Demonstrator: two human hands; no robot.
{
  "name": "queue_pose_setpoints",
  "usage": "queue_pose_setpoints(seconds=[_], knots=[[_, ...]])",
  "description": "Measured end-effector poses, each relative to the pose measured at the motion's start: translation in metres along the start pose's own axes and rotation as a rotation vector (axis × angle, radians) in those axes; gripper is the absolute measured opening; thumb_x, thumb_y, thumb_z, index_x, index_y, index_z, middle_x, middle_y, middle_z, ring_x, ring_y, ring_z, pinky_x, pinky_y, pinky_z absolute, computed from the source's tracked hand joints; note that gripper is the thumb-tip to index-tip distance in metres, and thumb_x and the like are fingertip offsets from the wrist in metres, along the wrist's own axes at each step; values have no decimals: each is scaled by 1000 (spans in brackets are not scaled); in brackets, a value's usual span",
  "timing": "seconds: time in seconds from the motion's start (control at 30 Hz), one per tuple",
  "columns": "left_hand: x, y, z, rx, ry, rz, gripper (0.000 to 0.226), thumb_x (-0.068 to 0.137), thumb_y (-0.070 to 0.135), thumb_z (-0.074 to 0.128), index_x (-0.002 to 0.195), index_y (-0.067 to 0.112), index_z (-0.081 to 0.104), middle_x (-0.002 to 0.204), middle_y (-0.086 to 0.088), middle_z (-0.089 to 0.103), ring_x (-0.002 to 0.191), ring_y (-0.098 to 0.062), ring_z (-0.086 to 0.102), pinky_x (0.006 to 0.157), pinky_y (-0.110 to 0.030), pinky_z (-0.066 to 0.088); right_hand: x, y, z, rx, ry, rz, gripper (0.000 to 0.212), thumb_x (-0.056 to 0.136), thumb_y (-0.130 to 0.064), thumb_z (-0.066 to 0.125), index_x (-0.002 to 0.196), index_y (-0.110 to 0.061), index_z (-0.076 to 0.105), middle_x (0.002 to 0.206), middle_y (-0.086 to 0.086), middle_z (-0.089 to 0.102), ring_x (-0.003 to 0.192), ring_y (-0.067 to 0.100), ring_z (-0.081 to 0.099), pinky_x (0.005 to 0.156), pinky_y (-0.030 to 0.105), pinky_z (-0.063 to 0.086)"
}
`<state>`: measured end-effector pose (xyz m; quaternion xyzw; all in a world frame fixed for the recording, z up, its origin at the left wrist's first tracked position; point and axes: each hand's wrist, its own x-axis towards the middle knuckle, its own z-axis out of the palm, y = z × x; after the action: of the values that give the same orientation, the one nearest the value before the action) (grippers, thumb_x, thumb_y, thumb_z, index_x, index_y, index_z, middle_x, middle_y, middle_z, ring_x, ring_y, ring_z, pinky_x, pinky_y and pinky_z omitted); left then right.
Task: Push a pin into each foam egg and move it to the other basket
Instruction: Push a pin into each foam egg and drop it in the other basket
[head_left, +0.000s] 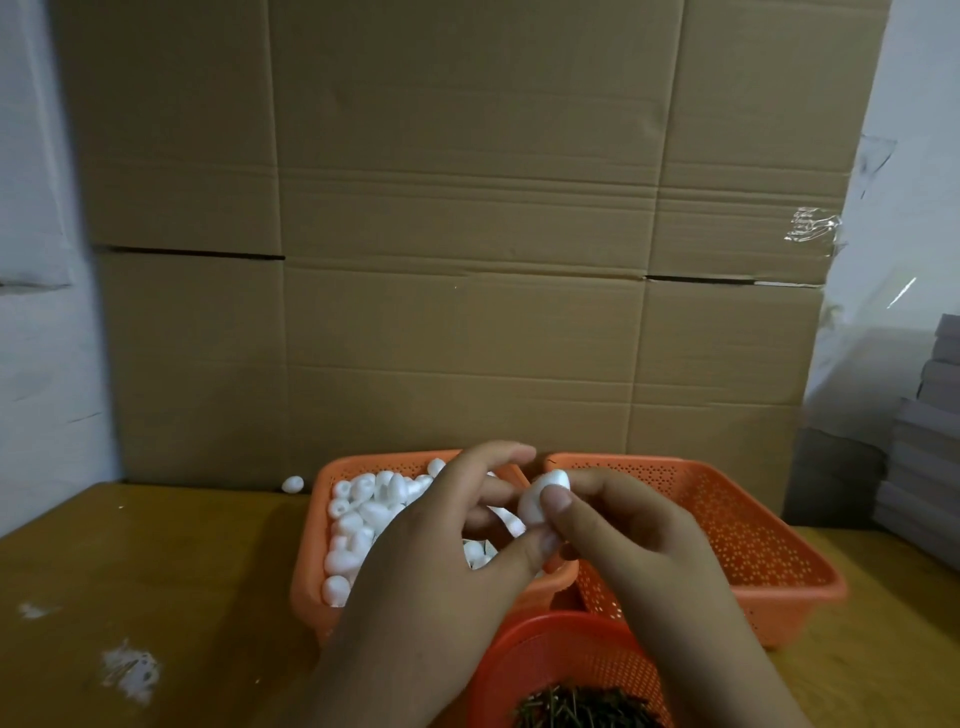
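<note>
A white foam egg (537, 500) is held above the gap between two orange baskets. My right hand (631, 540) pinches it between thumb and fingers. My left hand (441, 561) touches the egg's lower end with its thumb, its fingers curled over the left basket (311, 571), which is full of several white foam eggs (358, 514). The right basket (753, 530) shows only its bare perforated floor. A small round orange basket (561, 660) near the bottom edge holds a heap of dark pins (587, 709). No pin is visible in the held egg.
One loose foam egg (292, 484) lies on the wooden table (156, 571) left of the left basket. A large cardboard sheet (467, 234) stands right behind the baskets. Grey stacked boxes (924, 457) sit at the right edge. White smears mark the table's front left.
</note>
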<state>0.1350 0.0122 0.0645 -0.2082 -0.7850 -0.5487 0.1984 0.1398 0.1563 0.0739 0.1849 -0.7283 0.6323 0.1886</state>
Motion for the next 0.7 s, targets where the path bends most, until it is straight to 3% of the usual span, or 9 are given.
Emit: queue_pose_setpoints(seconds=[0.1, 0.23, 0.5, 0.7], knots=[[1, -5, 0, -31, -12, -33, 27, 76, 44, 71, 101, 49, 62, 96, 29, 68, 89, 8, 64, 75, -12, 48, 1, 0, -5, 104, 66, 28, 27, 66, -45, 63, 77, -24, 75, 76, -1, 73, 74, 10, 68, 62, 16, 50], [2, -8, 3, -64, -83, -53, 10, 86, 28, 65, 86, 37, 70, 84, 20, 72, 77, 3, 67, 73, -13, 50, 2, -2, -9, 128, 99, 33, 28, 66, -45, 63, 75, -23, 76, 72, -4, 72, 70, 5, 66, 60, 11, 47], [1, -10, 9, -87, -78, -37, 15, 89, 33, 59, 79, 38, 69, 67, 11, 70, 57, 1, 62, 59, -10, 45, 0, 1, -4, 23, 95, -32, 29, 69, -43, 65, 80, -19, 76, 77, 3, 73, 75, 13, 68, 66, 19, 51], [-1, -5, 12, -153, -16, -26, 23, 89, 27, 60, 68, 26, 70, 59, 6, 67, 52, 2, 59, 53, -8, 42, -2, 0, 1, -52, 127, -106, 21, 71, -42, 66, 81, -26, 73, 75, -2, 72, 72, 6, 67, 65, 15, 50]])
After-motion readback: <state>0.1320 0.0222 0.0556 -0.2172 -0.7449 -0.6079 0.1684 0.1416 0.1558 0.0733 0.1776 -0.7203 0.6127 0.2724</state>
